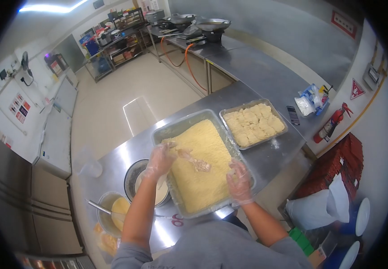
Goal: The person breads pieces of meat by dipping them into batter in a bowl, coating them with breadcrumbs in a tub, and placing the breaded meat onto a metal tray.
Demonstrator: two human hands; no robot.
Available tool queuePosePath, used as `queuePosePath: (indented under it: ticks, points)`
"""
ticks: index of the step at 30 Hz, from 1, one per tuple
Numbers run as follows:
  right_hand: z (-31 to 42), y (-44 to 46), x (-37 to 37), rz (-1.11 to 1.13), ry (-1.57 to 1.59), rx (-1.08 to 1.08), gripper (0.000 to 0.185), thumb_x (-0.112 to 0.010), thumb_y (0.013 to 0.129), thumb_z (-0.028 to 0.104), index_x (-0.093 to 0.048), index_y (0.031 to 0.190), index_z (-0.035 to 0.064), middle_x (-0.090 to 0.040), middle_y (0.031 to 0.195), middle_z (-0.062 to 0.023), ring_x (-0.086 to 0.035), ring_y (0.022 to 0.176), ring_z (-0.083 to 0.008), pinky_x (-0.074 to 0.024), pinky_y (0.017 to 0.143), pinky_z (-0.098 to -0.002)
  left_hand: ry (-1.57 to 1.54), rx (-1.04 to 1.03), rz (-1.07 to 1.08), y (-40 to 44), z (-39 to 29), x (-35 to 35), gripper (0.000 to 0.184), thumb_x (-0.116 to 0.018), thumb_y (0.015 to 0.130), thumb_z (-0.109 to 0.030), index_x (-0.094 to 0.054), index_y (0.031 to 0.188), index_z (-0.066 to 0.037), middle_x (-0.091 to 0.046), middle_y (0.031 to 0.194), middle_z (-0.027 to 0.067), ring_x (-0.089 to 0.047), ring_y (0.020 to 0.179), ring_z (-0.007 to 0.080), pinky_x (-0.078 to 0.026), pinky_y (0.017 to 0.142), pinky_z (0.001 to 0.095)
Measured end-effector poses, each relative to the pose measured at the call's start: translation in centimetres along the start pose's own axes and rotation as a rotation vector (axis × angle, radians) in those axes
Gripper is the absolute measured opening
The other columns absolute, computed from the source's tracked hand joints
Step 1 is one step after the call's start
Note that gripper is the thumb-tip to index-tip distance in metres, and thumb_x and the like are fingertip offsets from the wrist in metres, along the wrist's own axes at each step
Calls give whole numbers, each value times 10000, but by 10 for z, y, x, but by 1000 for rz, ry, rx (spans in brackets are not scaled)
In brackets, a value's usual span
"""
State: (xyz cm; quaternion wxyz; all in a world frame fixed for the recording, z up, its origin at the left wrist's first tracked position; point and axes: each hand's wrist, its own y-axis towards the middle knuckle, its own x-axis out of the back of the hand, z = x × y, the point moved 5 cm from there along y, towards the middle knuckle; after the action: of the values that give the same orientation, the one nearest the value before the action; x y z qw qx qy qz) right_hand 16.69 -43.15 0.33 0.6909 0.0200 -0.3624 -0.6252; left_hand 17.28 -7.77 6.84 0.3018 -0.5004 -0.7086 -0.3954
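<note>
My left hand [160,161], in a clear glove, reaches over the left side of a large grey tub [160,133] of yellow breading crumbs [203,190]. Its fingers are pinched at one end of a pale strip of raw meat [196,162], which lies across the crumbs. My right hand [240,183], also gloved, is at the tub's right side with its fingers loosely curled and apart. Nothing shows in it. Beneath my left wrist stands a dark-rimmed bowl [129,175] of pale batter [161,193], partly hidden by my arm.
A metal tray [247,145] of breaded pieces [254,123] sits beyond the tub. A bowl of yellow mix with a whisk [102,207] and a clear jug [90,168] are at left. A phone [293,115] lies at right. Red crates [337,168] stand beside the table.
</note>
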Motion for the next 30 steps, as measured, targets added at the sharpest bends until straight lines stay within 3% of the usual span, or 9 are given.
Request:
queuePosePath:
  ticks: [1,6,12,15,18,21,24,27,30]
  points:
    - [0,1,0,1,-15,6,354,-750,969,180,-703,1289,35,-651,1475,-214,-616,1358,-427,-475,1163,-509,154,-67,-21,-5,5,1,394,-769,949,-149,-752,1327,-40,-773,1282,224,-748,1165,386,-579,1049,449]
    - [-3,7,-4,85,28,-26,360,-754,992,214,-703,1294,24,-690,1390,-222,-640,1323,-425,-476,1165,-498,-82,164,-211,-53,57,41,424,-789,929,-139,-754,1337,-30,-766,1320,215,-742,1198,390,-566,1092,467]
    - [-61,19,-60,573,-344,-205,658,-629,1087,510,-680,1457,-31,-655,1496,-298,-624,1401,-426,-448,1221,-486,-12,213,-247,-149,120,33,393,-788,922,-138,-766,1294,-14,-777,1255,244,-739,1163,423,-568,1065,495]
    - [-51,39,-72,834,-489,-472,824,-454,1110,661,-608,1562,-11,-585,1593,-300,-534,1508,-444,-386,1282,-477,35,241,-216,-176,120,24,380,-788,906,-159,-776,1254,-5,-783,1203,258,-736,1145,440,-564,1060,509]
    - [-96,31,-103,991,-388,-783,897,-433,1107,709,-580,1569,-46,-535,1643,-310,-492,1558,-416,-371,1296,-472,29,225,-233,-179,107,24,385,-789,890,-185,-782,1227,2,-783,1185,262,-730,1140,452,-553,1064,523]
    - [-101,19,-112,895,-60,-950,990,-398,1092,764,-463,1654,-49,-430,1745,-265,-407,1624,-384,-355,1302,-490,25,221,-279,-172,100,29,389,-785,889,-202,-784,1219,4,-782,1177,261,-726,1135,457,-546,1067,527]
    - [-64,33,-110,560,404,-1319,1067,-364,1075,812,-325,1730,-28,-305,1821,-220,-319,1671,-360,-312,1321,-505,56,192,-280,-175,97,31,381,-784,890,-209,-788,1207,2,-784,1157,258,-724,1121,457,-545,1056,535]
    - [-74,49,-116,509,666,-1222,953,-349,1119,737,-411,1692,-23,-380,1780,-241,-331,1668,-359,-350,1299,-526,126,229,-255,-179,92,28,379,-778,897,-218,-787,1207,-1,-782,1145,255,-713,1118,454,-534,1054,547]
    - [-81,42,-106,884,-100,-995,1041,-365,1081,804,-323,1738,-2,-323,1814,-209,-330,1664,-371,-271,1345,-489,118,257,-202,-177,99,27,393,-768,909,-231,-776,1232,-7,-772,1160,250,-691,1133,450,-515,1060,552]
